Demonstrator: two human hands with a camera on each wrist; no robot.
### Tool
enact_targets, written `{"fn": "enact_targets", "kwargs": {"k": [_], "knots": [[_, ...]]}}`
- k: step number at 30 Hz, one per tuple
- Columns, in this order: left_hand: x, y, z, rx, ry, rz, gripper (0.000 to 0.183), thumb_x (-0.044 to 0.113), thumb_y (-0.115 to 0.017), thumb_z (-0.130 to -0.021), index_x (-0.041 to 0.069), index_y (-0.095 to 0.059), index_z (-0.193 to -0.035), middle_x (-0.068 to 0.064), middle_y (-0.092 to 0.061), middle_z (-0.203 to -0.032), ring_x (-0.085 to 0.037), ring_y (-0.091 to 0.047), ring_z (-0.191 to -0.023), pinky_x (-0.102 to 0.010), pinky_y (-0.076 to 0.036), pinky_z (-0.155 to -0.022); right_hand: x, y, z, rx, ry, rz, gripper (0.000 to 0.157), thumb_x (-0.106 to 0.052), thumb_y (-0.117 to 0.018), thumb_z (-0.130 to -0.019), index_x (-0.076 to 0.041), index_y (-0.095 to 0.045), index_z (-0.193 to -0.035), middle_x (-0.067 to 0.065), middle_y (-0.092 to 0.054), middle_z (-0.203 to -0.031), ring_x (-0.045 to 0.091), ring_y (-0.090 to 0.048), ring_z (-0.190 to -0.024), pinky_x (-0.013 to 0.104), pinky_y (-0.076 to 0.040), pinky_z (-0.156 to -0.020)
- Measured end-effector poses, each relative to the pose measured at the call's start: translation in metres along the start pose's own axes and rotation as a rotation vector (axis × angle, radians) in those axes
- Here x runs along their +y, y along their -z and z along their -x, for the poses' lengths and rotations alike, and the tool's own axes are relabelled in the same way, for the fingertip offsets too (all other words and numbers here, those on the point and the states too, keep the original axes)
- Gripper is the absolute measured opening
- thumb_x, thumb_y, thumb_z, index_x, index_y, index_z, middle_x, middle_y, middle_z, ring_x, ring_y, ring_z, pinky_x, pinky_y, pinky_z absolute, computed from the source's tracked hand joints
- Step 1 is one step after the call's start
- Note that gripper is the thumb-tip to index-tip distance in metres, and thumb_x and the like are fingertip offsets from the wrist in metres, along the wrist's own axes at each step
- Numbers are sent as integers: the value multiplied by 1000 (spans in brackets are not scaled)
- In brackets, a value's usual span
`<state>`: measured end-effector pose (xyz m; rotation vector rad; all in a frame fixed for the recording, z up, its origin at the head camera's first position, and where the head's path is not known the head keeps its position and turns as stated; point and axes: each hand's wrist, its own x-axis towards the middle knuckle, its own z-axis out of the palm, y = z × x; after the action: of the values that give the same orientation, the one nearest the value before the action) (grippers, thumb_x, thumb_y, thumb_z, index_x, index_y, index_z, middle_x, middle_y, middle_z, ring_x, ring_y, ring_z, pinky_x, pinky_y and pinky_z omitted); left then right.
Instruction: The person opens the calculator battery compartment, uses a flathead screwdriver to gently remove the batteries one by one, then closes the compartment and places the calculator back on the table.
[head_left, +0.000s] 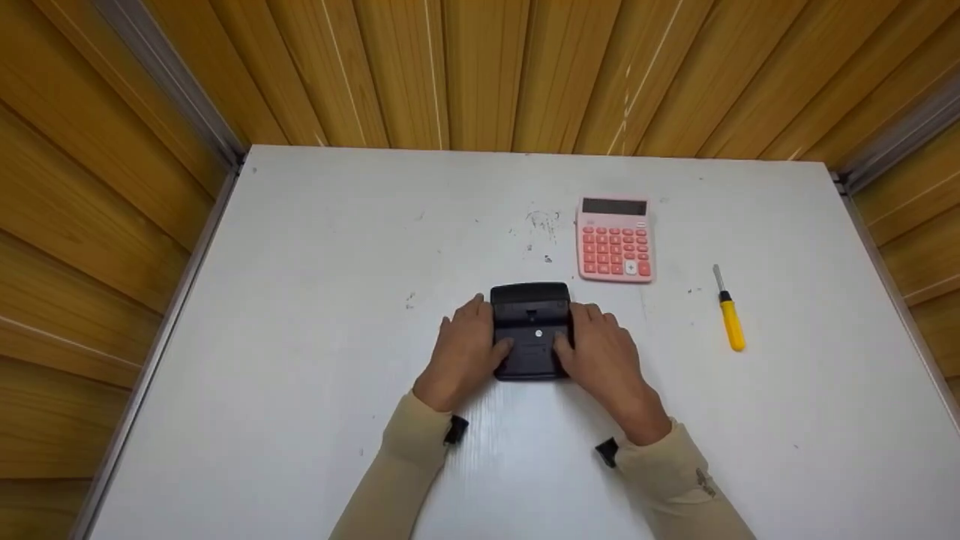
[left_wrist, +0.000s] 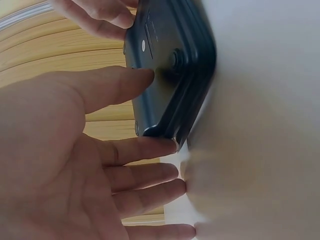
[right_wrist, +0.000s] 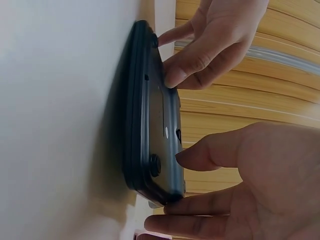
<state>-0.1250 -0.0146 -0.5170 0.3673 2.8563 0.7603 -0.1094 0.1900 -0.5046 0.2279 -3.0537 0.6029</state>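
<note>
- Holding the black device from its two sides, the left hand and the right hand appear together in the head view. The device is on the white table, in front of the person, and its upper face carries a small white dot.
- Also in the head view, each thumb lies over this face and the other fingers go along the side, so each hand pinches the device between thumb and fingers.
- Farther from the person and somewhat to the right, the pink calculator lies with keys and dark display upward, near the device but apart from it. More to the right is the screwdriver with yellow handle, its metal tip directed away from the person. Behind stands the wood-patterned wall.
- In the left wrist view, the left thumb touches the face near a round foot, and the forefinger is at the edge. The other three fingers are spread beneath, their tips at the table.
- In the right wrist view, the right thumb is at the face, with one finger against the edge. Whether the underside lies fully on the table, I cannot tell.
</note>
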Motion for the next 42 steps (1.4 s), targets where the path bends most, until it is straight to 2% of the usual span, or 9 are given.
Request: {"fn": "enact_targets", "kwargs": {"k": [10,17,22,25,32,42], "knots": [[-2,0,-2,-18,-12,-4,64,26,-74,-103,-9,-49,-150,-27,-47,-158,-40,-45,-146,-64,-38,-114,9,-2,3,1,13,69,40,-15,-70,-100,9,-65,-131,29,-66,-125,50,-62,-111,63,-52,-88],[-6,3,-4,-8,-27,6,58,27,-79,-99,-7,-57,-141,-27,-51,-154,-40,-51,-141,-59,-40,-114,17,4,1,-30,65,107,40,-15,-72,-101,8,-64,-132,29,-63,-132,50,-57,-123,64,-46,-102],[-7,1,-1,1,-20,-40,58,34,-76,-101,-4,-60,-141,-25,-52,-154,-40,-48,-144,-65,-34,-116,23,3,2,-32,94,103,40,-16,-70,-102,8,-63,-134,29,-61,-135,51,-55,-127,63,-43,-106],[-7,-2,3,11,-17,-106,62,41,-71,-103,-2,-58,-146,-25,-48,-158,-43,-43,-148,-71,-30,-115,25,0,4,-32,103,102,41,-17,-68,-104,8,-61,-136,29,-62,-134,51,-56,-125,63,-44,-106],[-7,-3,6,87,-47,-235,61,46,-64,-106,1,-60,-146,-27,-49,-156,-44,-45,-145,-74,-38,-107,29,-2,3,-34,115,116,44,-19,-65,-106,5,-58,-142,28,-62,-135,50,-59,-122,62,-49,-99],[-7,-5,4,63,-38,-213,61,47,-65,-105,2,-60,-146,-26,-50,-154,-44,-47,-142,-75,-42,-102,28,-4,5,-68,88,102,46,-21,-63,-107,5,-56,-145,28,-61,-136,48,-61,-117,61,-53,-90]]}}
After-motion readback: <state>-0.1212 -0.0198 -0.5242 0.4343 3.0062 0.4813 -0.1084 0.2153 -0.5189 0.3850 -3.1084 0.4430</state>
